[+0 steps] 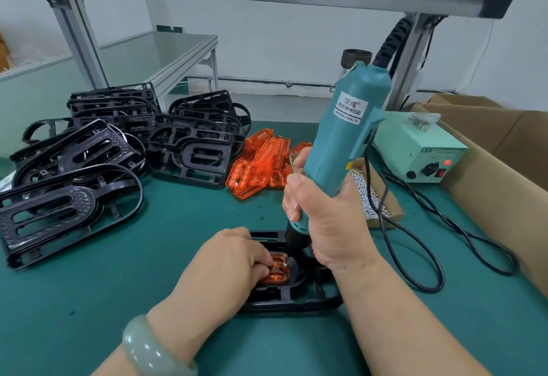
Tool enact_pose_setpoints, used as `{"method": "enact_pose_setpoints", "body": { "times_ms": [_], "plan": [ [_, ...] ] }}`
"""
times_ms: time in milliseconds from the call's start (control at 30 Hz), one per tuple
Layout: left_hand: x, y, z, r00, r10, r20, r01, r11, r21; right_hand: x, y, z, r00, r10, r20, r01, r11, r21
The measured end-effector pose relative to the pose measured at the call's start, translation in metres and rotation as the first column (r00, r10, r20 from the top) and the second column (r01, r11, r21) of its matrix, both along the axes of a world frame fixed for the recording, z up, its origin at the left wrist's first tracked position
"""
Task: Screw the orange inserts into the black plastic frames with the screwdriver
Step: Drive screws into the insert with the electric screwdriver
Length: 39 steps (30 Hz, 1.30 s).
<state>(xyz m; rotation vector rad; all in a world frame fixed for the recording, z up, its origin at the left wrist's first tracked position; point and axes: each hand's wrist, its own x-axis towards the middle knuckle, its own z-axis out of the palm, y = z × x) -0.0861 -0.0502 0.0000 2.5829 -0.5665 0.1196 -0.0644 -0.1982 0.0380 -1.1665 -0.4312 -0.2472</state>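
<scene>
the right hand [320,215] gripped the teal electric screwdriver [347,126] low on its barrel, fingers [292,197] clamped round it. the tool stood nearly upright, its top tipped a little away. its black nose came down onto the black plastic frame [296,298], which lay flat toward the near edge of the green desk [118,301], about midway along it. the translucent orange plastic insert [277,274] sat in the frame's recess. the left hand [225,263] lay over it, fingers [261,257] curled and pinching down on the insert's left side, right beside the nose. the bit tip and the screw were hidden, so whether the screw was seated could not be told.

the step in hand looked to be driving a screw at the insert's far right corner. to do it well, the tool probably wanted bringing plumb over the hole before the trigger, with steady downward pressure so the bit would not slip out and scar the orange plastic. the left fingers needed to pin the insert flush without straying under the nose.

the pile of spare orange inserts [261,162] lay toward the far edge, the stacked black frames [74,168] at the far left, and the shallow cardboard tray of small silver screws [370,194] just right of the tool.
</scene>
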Motion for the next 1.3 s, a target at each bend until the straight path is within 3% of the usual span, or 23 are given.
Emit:
{"method": "enact_pose_setpoints", "body": {
  "times_ms": [267, 533, 700, 867, 967, 1133, 1300],
  "plan": [
    [0.000, 0.001, 0.000, 1.000, -0.010, -0.008, 0.010, 1.000, -0.010, -0.001, 0.001, 0.000, 0.995, 0.087, 0.039, -0.084, 0.995, -0.058],
    [0.000, 0.000, 0.001, 1.000, 0.000, -0.015, 0.000, 1.000, -0.005, 0.002, 0.000, -0.002, 0.997, 0.070, 0.039, -0.069, 0.997, -0.041],
    [-0.001, 0.001, 0.000, 1.000, 0.003, -0.013, -0.003, 1.000, 0.005, 0.001, -0.005, 0.000, 0.999, 0.038, 0.029, -0.041, 0.996, 0.079],
    [0.000, 0.000, 0.003, 0.999, -0.002, -0.043, 0.002, 1.000, 0.013, -0.003, -0.020, 0.016, 0.993, 0.001, 0.114, -0.031, 0.965, 0.259],
    [0.001, 0.001, 0.005, 0.998, -0.010, -0.066, 0.013, 0.999, 0.039, -0.006, -0.029, 0.008, 0.993, -0.116, 0.036, 0.100, 0.946, 0.310],
    [0.006, 0.000, 0.018, 0.998, -0.023, -0.061, 0.033, 0.985, 0.169, -0.006, -0.037, -0.003, 0.988, -0.120, -0.100, 0.150, 0.906, 0.396],
    [0.029, -0.019, 0.039, 1.000, 0.000, -0.004, 0.000, 0.998, 0.062, -0.001, -0.044, -0.005, 0.985, -0.124, -0.118, 0.163, 0.891, 0.424]
  ]
}}
